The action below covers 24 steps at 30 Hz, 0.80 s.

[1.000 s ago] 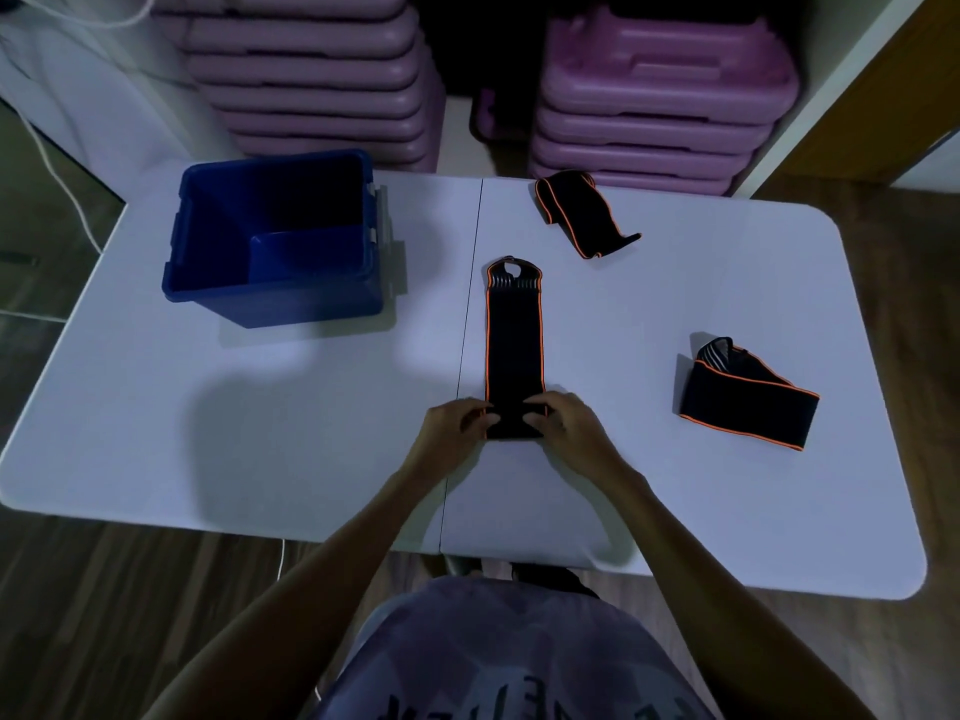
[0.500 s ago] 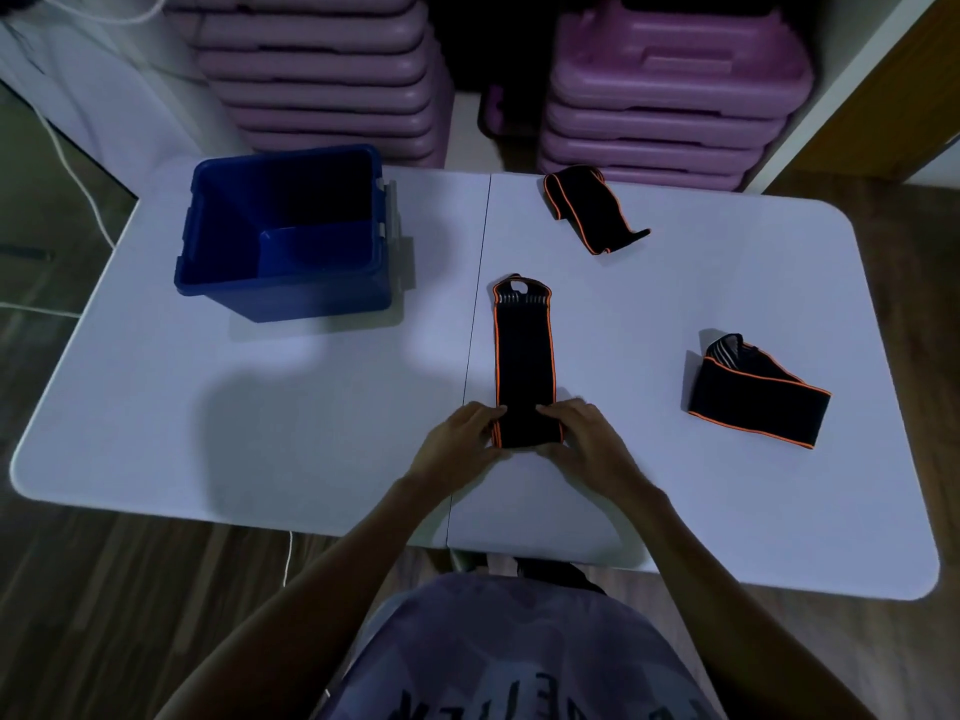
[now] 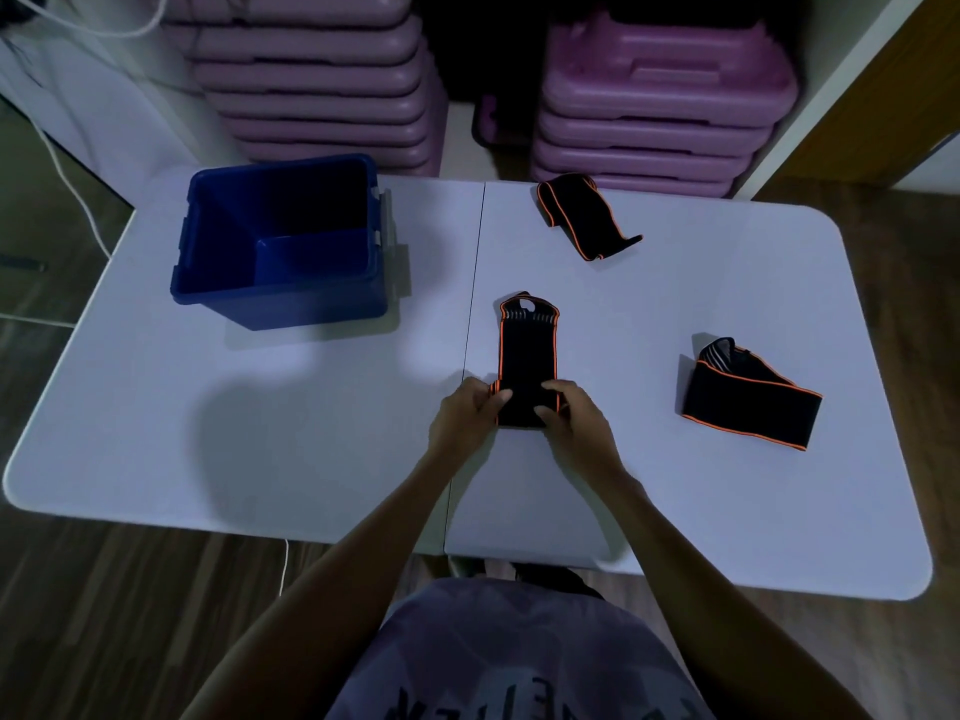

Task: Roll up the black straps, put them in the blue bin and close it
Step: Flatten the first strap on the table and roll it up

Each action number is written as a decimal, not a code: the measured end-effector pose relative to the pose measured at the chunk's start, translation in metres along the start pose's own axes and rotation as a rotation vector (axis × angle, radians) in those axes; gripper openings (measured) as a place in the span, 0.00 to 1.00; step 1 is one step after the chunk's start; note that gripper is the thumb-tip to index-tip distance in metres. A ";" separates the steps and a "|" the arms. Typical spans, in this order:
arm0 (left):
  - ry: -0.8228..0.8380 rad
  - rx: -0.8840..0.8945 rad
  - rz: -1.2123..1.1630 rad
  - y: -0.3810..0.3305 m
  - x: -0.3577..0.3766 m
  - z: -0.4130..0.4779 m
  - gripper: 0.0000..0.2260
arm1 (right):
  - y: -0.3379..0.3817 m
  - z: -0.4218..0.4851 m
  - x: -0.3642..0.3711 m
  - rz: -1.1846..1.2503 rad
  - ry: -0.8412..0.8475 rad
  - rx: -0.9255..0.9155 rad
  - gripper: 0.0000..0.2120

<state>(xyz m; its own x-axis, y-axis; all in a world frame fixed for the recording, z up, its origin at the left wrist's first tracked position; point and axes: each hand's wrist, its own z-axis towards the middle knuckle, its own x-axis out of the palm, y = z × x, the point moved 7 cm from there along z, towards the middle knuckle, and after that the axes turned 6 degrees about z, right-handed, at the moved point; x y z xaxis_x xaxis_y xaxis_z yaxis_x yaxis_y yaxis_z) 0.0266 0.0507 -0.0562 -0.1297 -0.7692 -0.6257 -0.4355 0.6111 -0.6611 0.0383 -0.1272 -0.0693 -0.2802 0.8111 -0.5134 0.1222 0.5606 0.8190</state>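
A black strap [image 3: 527, 356] with orange edges was laid flat near the middle of the white tabletop [image 3: 260, 433], pointing away from the person. Its near end was bunched into a small roll, and that roll was held from both sides. The grip of the left hand [image 3: 465, 418] was closed on the left side of the roll, with the thumb on top. The grip of the right hand [image 3: 574, 423] was closed on the right side in the same way. The far end of the strap, with a small loop on it, was left lying on the tabletop. A blue bin [image 3: 280, 241] was placed at the far left of the tabletop, well apart from the hands, with its top open. A second strap [image 3: 587, 215] was seen loose at the far edge. A third strap [image 3: 748, 402] was seen folded on the right side. Stacks of purple cases [image 3: 649, 96] were piled up behind the tabletop.
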 end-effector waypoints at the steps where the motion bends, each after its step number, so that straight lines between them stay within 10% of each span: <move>1: -0.026 -0.012 -0.028 -0.001 -0.002 0.000 0.12 | -0.001 -0.001 0.002 -0.025 0.023 0.002 0.22; 13: -0.003 0.528 0.484 -0.016 0.007 -0.023 0.25 | -0.001 0.004 -0.001 -0.047 0.270 -0.081 0.17; 16: 0.006 0.471 0.344 -0.021 0.001 -0.018 0.17 | 0.007 0.002 -0.005 0.084 0.290 -0.018 0.03; 24: -0.046 0.016 -0.201 -0.007 0.001 0.017 0.15 | 0.010 0.003 -0.016 0.438 0.016 0.088 0.12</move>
<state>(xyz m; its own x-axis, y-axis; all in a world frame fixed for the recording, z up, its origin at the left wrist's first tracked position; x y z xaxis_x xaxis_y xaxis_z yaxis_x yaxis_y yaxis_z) 0.0446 0.0488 -0.0588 -0.0004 -0.8670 -0.4982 -0.4344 0.4489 -0.7809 0.0464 -0.1345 -0.0535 -0.1989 0.9729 -0.1179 0.3135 0.1772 0.9329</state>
